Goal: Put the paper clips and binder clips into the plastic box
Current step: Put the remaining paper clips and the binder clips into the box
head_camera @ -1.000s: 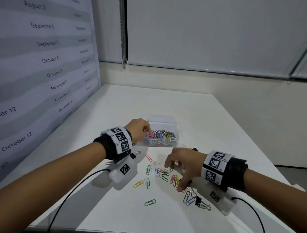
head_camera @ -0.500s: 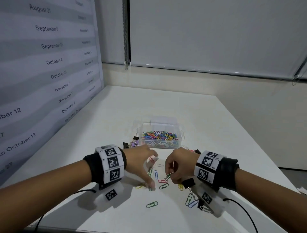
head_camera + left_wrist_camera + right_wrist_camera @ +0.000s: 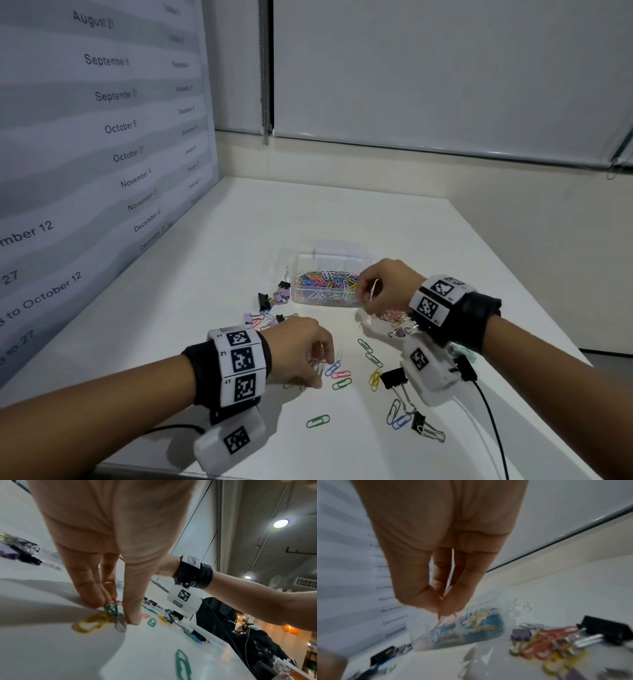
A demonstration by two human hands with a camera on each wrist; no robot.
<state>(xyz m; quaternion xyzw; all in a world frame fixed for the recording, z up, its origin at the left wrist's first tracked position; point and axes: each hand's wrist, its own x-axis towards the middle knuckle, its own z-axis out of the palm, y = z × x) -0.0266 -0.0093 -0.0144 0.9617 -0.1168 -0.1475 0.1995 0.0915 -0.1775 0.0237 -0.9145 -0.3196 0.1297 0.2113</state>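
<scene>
The clear plastic box (image 3: 310,298) (image 3: 462,628) stands mid-table, heaped with coloured paper clips. My right hand (image 3: 363,301) (image 3: 442,605) hovers at the box's near right corner; thumb and fingers pinch a few thin paper clips, mostly hidden by the fingers. My left hand (image 3: 320,371) (image 3: 116,609) is down on the table in front of the box, where it pinches green, yellow and grey paper clips (image 3: 102,619) together. Loose paper clips (image 3: 340,375) lie just right of it. A black binder clip (image 3: 394,378) lies under my right wrist.
Small black and purple binder clips (image 3: 274,299) cluster left of the box. Pink and yellow clips (image 3: 394,317) are piled right of it. A single green clip (image 3: 318,420) and another binder clip (image 3: 426,428) lie near the front edge. A wall poster runs along the left.
My left hand came back from the box down to the loose clips on the table. My right hand lifted from the table with clips and moved up to the box.
</scene>
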